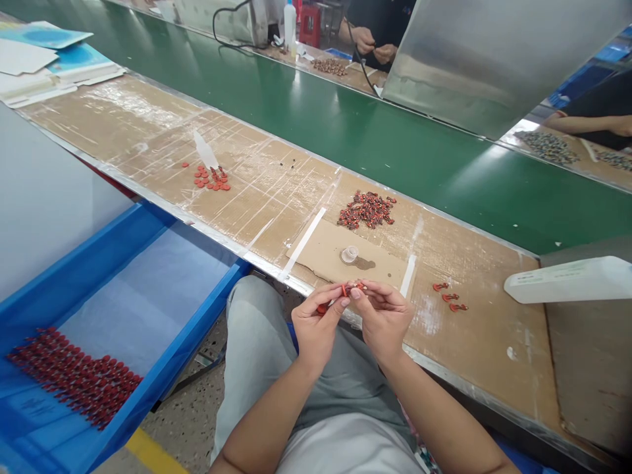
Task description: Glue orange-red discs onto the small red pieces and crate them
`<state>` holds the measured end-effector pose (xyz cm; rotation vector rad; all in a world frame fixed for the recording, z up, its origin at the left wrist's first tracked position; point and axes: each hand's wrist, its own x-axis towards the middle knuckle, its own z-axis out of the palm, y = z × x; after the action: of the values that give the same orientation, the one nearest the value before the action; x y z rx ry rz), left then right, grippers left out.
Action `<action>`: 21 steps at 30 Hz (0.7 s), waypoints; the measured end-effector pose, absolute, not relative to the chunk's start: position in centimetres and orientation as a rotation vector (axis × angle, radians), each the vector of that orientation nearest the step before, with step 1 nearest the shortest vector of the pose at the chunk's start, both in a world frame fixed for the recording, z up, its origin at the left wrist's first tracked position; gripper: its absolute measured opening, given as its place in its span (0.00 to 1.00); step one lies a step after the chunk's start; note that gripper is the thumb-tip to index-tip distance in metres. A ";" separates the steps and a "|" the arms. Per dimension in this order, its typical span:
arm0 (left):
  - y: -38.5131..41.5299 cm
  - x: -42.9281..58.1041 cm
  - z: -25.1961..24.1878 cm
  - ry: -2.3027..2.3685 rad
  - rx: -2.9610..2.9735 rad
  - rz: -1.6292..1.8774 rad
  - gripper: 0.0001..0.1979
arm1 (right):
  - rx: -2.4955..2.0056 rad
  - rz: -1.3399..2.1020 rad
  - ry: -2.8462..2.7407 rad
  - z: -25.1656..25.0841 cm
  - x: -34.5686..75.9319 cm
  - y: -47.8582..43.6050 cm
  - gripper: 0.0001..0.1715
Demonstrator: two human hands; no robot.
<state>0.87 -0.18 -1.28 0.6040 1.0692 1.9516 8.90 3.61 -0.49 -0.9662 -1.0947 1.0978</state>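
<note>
Hands: I see the left hand [316, 332] and the right hand [382, 319] close together above the bench edge, both pinching.
Held thing: One small red part [353, 288] is clamped between the two hands. A red piece [322, 308] shows at the lower edge of the left hand, partly hidden, and I cannot tell if it is joined to the part.
Long axis: The small red part lies almost left to right across my view, and its visible length sits nearer the right hand.
Right side: Three red parts [449, 297] lie on the workbench [486, 355], just beyond the right hand.
Front: A clear plastic cup [349, 254] stands on a cardboard sheet [340, 260], and behind it is a heap of red and dark parts [366, 210].
Farther left: Loose red discs [211, 178] lie on the workbench.
Left side: A blue tray [197, 263] holds rows of red parts [74, 378].
Across: Beyond a green conveyor belt [320, 112], a co-worker's hands [374, 47] work at another place.
</note>
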 end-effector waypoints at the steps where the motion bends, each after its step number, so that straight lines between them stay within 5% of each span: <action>1: -0.2 0.9 -1.2 1.066 0.596 1.943 0.08 | -0.966 1.096 -1.089 -0.5 8.8 3.6 0.13; 9: -0.1 0.8 -1.1 0.893 0.335 1.805 0.11 | -0.949 1.081 -1.075 0.6 11.1 3.4 0.11; 21: 0.7 -0.1 -2.1 0.851 0.074 1.675 0.08 | -1.679 0.241 -1.265 -3.0 29.4 2.3 0.21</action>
<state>-0.10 0.66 -2.08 0.0736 0.8508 1.6755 29.44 2.27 -3.03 -1.6791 -1.2655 0.2407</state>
